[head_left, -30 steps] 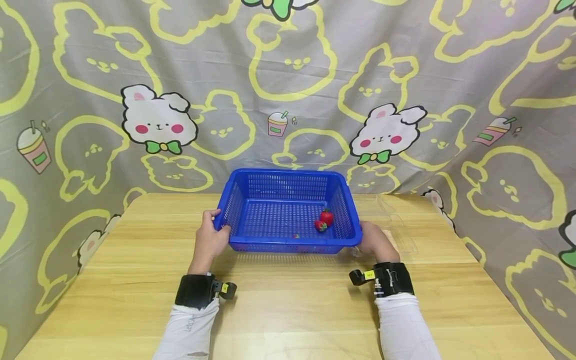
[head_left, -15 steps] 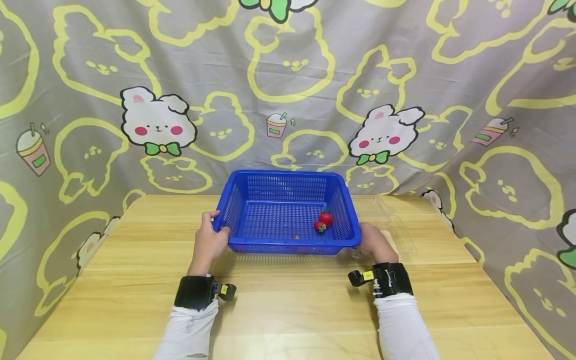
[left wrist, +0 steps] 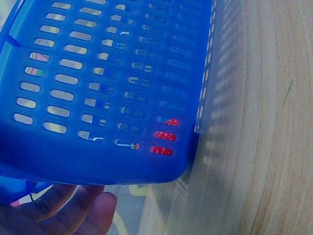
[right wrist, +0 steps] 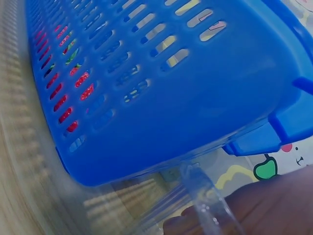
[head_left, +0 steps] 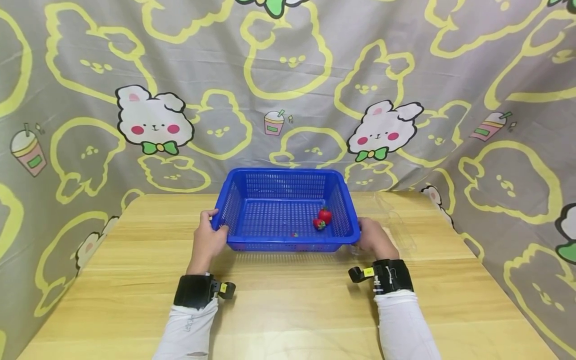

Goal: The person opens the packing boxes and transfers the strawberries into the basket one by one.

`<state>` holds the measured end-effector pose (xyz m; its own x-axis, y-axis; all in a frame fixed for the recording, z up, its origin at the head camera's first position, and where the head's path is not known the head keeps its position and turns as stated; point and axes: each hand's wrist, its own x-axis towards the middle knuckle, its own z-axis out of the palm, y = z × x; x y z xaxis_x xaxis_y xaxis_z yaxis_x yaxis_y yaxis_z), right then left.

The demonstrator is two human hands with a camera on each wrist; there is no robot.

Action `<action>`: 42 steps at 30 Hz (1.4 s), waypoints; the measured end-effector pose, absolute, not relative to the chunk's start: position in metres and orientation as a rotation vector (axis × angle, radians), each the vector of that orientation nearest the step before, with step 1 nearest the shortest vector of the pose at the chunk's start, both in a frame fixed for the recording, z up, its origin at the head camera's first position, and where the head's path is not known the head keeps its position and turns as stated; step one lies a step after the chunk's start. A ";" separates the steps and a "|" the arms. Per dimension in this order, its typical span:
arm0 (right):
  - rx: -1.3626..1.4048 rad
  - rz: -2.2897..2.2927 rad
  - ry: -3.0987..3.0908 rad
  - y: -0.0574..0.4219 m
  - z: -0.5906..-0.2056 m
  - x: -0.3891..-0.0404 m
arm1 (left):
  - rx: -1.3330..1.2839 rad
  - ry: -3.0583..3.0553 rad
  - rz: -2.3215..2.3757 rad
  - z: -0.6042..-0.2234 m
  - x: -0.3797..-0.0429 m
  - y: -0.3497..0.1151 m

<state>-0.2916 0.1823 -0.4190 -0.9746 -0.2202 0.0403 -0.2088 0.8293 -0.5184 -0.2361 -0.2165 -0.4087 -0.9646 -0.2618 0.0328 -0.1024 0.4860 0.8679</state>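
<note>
Both hands hold a blue slotted plastic basket (head_left: 283, 241) by its two short ends. At its left end the left hand (head_left: 210, 240) grips the rim, thumb near the front corner. Curled fingers (left wrist: 98, 210) show beside the basket's end in the left wrist view. The right hand (head_left: 372, 238) grips the opposite end, its fingers mostly hidden by the basket. Inside, near the right end, two red strawberries (head_left: 325, 216) with green leaves lie together. Another red and green bit (head_left: 294, 234) shows near the front wall. Whether the basket touches the table cannot be told.
Clear plastic containers (head_left: 407, 237) lie on the wooden table (head_left: 288, 300) to the right, behind the right hand; a clear edge (right wrist: 200, 191) crosses close to that hand in the right wrist view. A patterned curtain (head_left: 216, 65) hangs behind and along both sides.
</note>
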 end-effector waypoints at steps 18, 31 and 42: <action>-0.322 -0.859 2.983 0.183 -0.415 -0.292 | 0.322 -2.572 -1.475 -0.407 -0.235 -0.216; -0.261 -0.877 2.968 0.183 -0.409 -0.289 | 0.331 -2.566 -1.479 -0.408 -0.235 -0.215; -0.266 -0.904 3.002 0.185 -0.407 -0.289 | 0.334 -2.574 -1.482 -0.407 -0.235 -0.216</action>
